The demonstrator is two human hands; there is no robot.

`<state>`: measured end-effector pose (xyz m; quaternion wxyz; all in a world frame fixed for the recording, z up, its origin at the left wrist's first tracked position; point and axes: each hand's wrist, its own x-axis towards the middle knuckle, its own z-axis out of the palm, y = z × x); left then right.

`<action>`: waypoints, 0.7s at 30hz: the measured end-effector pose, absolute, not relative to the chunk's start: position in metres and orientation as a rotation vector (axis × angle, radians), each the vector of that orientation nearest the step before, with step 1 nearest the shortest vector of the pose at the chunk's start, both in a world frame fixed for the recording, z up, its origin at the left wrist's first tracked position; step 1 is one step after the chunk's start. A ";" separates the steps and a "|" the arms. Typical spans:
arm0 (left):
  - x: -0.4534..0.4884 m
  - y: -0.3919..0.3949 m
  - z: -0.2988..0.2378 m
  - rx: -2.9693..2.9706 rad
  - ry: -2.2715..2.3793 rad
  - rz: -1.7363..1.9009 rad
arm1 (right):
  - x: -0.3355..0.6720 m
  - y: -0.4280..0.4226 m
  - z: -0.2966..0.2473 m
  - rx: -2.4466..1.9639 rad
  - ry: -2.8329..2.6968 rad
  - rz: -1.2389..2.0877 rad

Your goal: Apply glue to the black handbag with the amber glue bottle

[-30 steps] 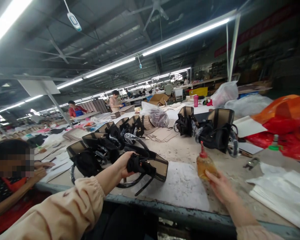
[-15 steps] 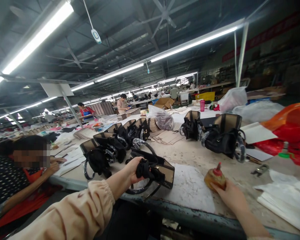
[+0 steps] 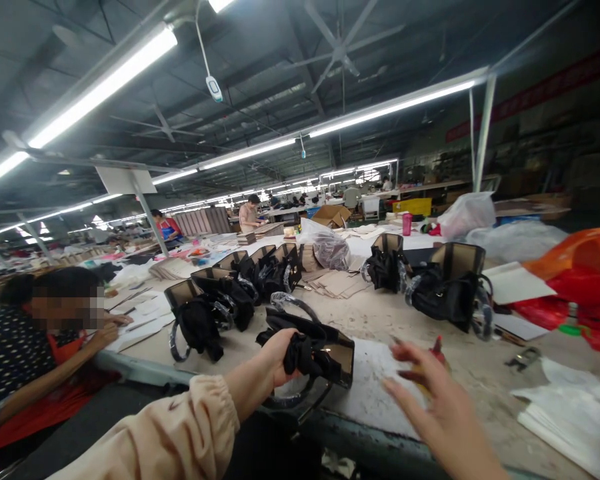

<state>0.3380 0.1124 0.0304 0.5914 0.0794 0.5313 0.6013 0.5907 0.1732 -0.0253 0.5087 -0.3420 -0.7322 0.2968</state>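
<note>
My left hand is closed around the bunched black fabric of a handbag. The bag lies tilted at the table's front edge, its tan side panel facing right and its wrapped handles looping out above and below. My right hand is open over the table, fingers spread and pointing left, with nothing in it. Behind it stands a glue bottle with a red nozzle, mostly hidden by the fingers. A white sheet lies between the bag and my right hand.
Several similar black bags stand in a row at the left; two more stand at the back right. A metal clip and white cloths lie at the right. A co-worker sits at the left by the table.
My right hand has let go of the glue bottle and moved left towards the bag, its fingers spreading. My left hand still grips the bag. The view has shifted slightly.
</note>
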 end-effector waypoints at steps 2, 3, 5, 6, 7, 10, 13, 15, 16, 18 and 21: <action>0.344 0.112 0.031 0.208 1.280 1.394 | 0.547 0.148 -0.010 -0.638 -1.989 0.711; 0.346 0.111 0.030 0.218 1.303 1.389 | 0.528 0.140 -0.007 -0.586 -2.079 0.702; 0.350 0.110 0.028 0.233 1.351 1.363 | 0.496 0.134 -0.008 -0.525 -2.222 0.689; 0.352 0.110 0.026 0.234 1.377 1.343 | 0.485 0.134 -0.011 -0.540 -2.264 0.667; 0.353 0.109 0.024 0.236 1.401 1.319 | 0.477 0.136 -0.015 -0.576 -2.298 0.648; 0.355 0.107 0.019 0.296 1.474 1.209 | 0.468 0.142 -0.027 -0.713 -2.366 0.590; 0.350 0.103 0.025 0.482 1.580 1.058 | 0.468 0.149 -0.031 -0.706 -2.361 0.586; 0.343 0.099 0.036 0.637 1.614 0.942 | 0.469 0.157 -0.030 -0.666 -2.293 0.631; 0.338 0.096 0.041 0.743 1.645 0.905 | 0.469 0.162 -0.029 -0.659 -2.248 0.658; 0.327 0.089 0.050 1.064 1.833 0.918 | 0.471 0.174 -0.026 -0.667 -2.163 0.710; 0.315 0.077 0.048 1.802 2.203 1.055 | 0.473 0.187 -0.022 -0.667 -2.085 0.777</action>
